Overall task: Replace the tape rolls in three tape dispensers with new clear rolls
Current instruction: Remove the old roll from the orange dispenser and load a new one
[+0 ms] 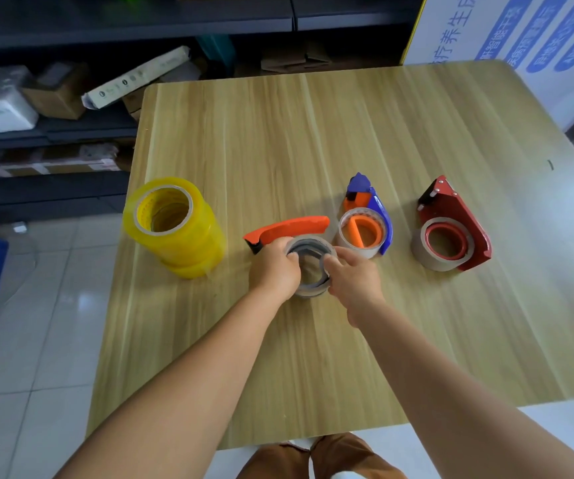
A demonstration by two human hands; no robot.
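Both hands are on the old roll [311, 267] of the orange dispenser [287, 230], which lies on its side near the middle of the table [347, 340]. The left hand [273, 267] curls round the roll's left rim, fingers hooked over the top edge into the core; the right hand [354, 281] pinches the right rim, thumb and fingertips at the inner edge. The roll's hole faces up, so its axis runs straight up from the table — the way off the hub is up, toward the camera, with the dispenser's handle lying just behind the hands. Whether the roll still sits on its hub I cannot tell; the core looks mostly hollow.

The blue dispenser [368, 223] and the red dispenser [451, 233] lie to the right, each with a thin roll on its hub, neither touched. The stack of new rolls [175, 226] stands to the left, yellowish in the stack, well apart from the hands and nearer the left one. So the left hand looks best placed to fetch a fresh roll once this one is out.
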